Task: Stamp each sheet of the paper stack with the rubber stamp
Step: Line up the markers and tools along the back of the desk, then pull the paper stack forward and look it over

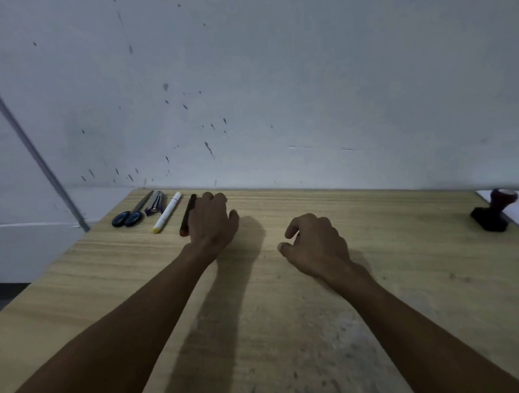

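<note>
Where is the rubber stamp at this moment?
In the head view the rubber stamp lies at the table's far right edge, beside white paper, well right of the right hand.

The tabletop point(371, 222) looks like pale matt wood grain, scuffed near the front. The rubber stamp point(492, 211) has a black matt base and glossy dark-red handle. The scissors point(132, 214) show dull metal blades.

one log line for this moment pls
left hand beside dark pen, holds nothing | right hand loosely curled, holds nothing | stamp untouched, far right | paper mostly out of view
</note>
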{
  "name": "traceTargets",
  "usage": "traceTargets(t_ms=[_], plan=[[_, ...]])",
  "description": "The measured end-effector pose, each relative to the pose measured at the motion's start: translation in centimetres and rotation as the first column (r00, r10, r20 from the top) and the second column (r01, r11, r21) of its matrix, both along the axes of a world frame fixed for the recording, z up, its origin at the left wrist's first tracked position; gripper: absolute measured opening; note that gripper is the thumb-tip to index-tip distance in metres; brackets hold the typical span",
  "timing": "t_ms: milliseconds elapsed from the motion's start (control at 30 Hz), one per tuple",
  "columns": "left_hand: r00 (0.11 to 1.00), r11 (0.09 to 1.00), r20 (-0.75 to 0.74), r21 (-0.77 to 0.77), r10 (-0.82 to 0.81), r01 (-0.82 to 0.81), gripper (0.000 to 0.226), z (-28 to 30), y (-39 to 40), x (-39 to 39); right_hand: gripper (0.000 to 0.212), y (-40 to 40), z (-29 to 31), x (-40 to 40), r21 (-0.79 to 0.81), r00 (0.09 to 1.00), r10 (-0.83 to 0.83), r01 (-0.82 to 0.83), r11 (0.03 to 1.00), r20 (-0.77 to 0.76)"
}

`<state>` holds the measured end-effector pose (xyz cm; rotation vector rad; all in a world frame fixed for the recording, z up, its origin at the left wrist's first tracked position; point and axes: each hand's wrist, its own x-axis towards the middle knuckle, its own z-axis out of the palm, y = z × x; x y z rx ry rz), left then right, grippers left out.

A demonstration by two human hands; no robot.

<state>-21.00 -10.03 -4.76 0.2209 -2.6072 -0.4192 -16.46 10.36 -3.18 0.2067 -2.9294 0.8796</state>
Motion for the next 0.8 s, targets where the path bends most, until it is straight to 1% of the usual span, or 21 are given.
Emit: traceTargets(t_ms=[133,300,533,800], plan=[[0.970,0.968,-0.116,0.109,-0.211,0.224,0.030,0.4,3.5,2.8,0.028,3.1,0.2,2.1,-0.008,0.998,-0.058,0.058,0.998,0.006],[0.903,0.893,-0.183,0.165,-0.390,0.419,0.021,0.6,9.6,6.5,0.027,7.8,0.2,5.0,-0.027,0.988,-0.153,0.153,0.988,-0.003],[0.823,0.790,-0.176,0.231,-0.540,0.568,0.019,0.0,19.2,10.1,0.027,15.7,-0.1,9.3,-0.034,0.960,-0.279,0.278,0.960,-0.013],[0.740,0.702,-0.109,0.250,-0.663,0.666,0.020,-0.1,28.8,11.9,0.028,24.8,-0.2,11.9,-0.034,0.908,-0.419,0.418,0.908,-0.012]])
